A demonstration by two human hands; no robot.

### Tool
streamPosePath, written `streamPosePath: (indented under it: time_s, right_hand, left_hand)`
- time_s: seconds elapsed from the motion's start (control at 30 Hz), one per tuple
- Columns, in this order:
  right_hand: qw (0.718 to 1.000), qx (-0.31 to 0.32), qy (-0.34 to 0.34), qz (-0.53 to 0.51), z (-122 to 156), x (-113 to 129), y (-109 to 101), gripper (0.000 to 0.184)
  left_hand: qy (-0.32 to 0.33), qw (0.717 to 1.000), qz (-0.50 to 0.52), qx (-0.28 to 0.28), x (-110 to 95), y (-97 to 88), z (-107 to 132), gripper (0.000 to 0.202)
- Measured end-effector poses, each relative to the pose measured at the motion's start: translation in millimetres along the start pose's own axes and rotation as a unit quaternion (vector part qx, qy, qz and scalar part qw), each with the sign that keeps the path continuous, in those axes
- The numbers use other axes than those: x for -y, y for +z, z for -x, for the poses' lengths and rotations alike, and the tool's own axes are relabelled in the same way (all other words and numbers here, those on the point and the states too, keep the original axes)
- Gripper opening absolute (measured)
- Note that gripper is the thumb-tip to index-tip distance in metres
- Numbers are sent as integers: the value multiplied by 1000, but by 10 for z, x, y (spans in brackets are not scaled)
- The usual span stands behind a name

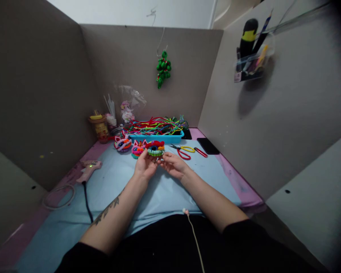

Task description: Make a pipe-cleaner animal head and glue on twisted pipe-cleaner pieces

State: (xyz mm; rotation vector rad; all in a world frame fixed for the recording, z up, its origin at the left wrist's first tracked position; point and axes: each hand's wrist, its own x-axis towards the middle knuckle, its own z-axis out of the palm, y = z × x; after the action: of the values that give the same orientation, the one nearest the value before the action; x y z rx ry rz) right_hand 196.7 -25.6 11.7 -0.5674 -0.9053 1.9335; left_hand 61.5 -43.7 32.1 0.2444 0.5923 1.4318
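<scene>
My left hand and my right hand meet over the light blue mat, fingertips pinched on a small piece between them, too small to name. Just beyond the fingertips is a round pipe-cleaner craft, red on top with a green ring; I cannot tell whether the fingers touch it. Two more fuzzy crafts lie left of it: a pink-eared one and another one. A blue tray piled with coloured pipe cleaners stands behind them.
Scissors with red and yellow handles, a red-handled tool and a black phone lie at the right. A pink glue gun with a black cord lies at the left. A jar stands back left. Cardboard walls enclose the desk.
</scene>
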Motion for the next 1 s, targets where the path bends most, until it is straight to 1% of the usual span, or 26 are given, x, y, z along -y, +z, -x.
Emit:
streamPosePath:
  time_s: [0.03, 0.07, 0.1, 0.13, 0.17, 0.2, 0.27, 0.3, 0.33, 0.37, 0.43, 0.53, 0.67, 0.77, 1.0]
  right_hand:
    - [999, -10, 8, 48, 14, 13, -11, 21]
    - [995, -27, 1, 100, 29, 32, -22, 22]
    - [986, -48, -24, 157, 44, 55, -32, 22]
    - [971, -69, -66, 218, 59, 82, -41, 21]
    - [948, -88, -123, 280, 73, 110, -47, 19]
    - [915, -104, -188, 343, 86, 137, -51, 17]
    - [829, -118, -308, 452, 106, 183, -56, 10]
    - [786, -117, -354, 493, 113, 200, -59, 8]
    - [749, -113, -390, 523, 119, 211, -63, 6]
    - [721, -108, -415, 545, 122, 220, -68, 5]
    - [683, -98, -442, 573, 125, 231, -82, 9]
    - [652, -90, -457, 599, 128, 243, -104, 13]
    - [628, -94, -468, 614, 132, 247, -116, 12]
    - [621, -92, -461, 628, 136, 235, -113, 14]
    - [619, -103, -445, 639, 138, 216, -99, 14]
  left_hand:
    - [12, 1000, -1, -13, -15, -8, -5, 22]
    - [20, 999, -5, -28, -26, -16, -11, 21]
    - [25, 999, -13, -44, -32, -23, -19, 21]
    - [28, 998, -25, -57, -33, -30, -26, 21]
    - [27, 997, -40, -66, -28, -35, -31, 21]
    - [23, 996, -54, -70, -18, -38, -33, 21]
    - [10, 995, -77, -68, 15, -42, -28, 20]
    - [0, 994, -86, -67, 36, -42, -21, 20]
    - [-12, 993, -95, -63, 57, -42, -13, 20]
    - [-22, 993, -104, -59, 77, -43, -3, 19]
    - [-36, 991, -118, -50, 113, -41, 16, 18]
    - [-41, 990, -131, -36, 143, -24, 46, 17]
    - [-46, 990, -131, -36, 144, 23, 91, 18]
    - [-49, 990, -125, -40, 134, 44, 111, 19]
    - [-50, 992, -109, -33, 134, 12, 95, 14]
